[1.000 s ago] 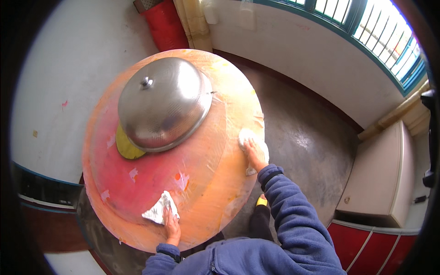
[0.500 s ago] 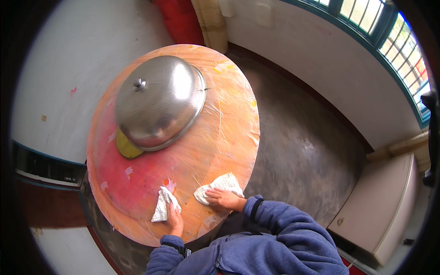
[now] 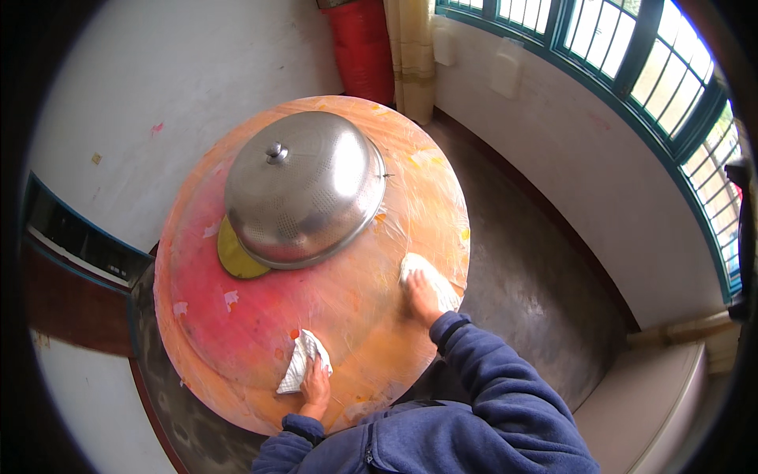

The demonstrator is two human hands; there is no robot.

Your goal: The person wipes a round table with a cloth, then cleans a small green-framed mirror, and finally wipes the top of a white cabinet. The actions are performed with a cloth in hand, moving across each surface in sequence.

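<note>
A round table [image 3: 371,300] covered in clear, wrinkled plastic film over an orange and red top stands before me. Near its close edge my left hand [image 3: 316,389] holds a folded white cloth [image 3: 296,370] against the film. Farther forward, by the right rim, my right hand [image 3: 423,299] presses down on a second white cloth [image 3: 447,294], arm stretched out. A large perforated steel dome cover [image 3: 316,186] with a knob rests on the far part of the table. Part of a flat yellow-green round thing [image 3: 237,253] sticks out from beneath it; what else lies under the cover is hidden.
Behind the table are a red, bulky object [image 3: 362,51] and a beige curtain [image 3: 410,59]. Barred windows [image 3: 600,39] run along the right wall. A pale cabinet [image 3: 643,403] stands at the lower right on the dark floor [image 3: 537,276].
My right hand has pushed its cloth forward and right, away from me along the table's right side. My left hand stays near the close edge with its cloth. The view has shifted.
</note>
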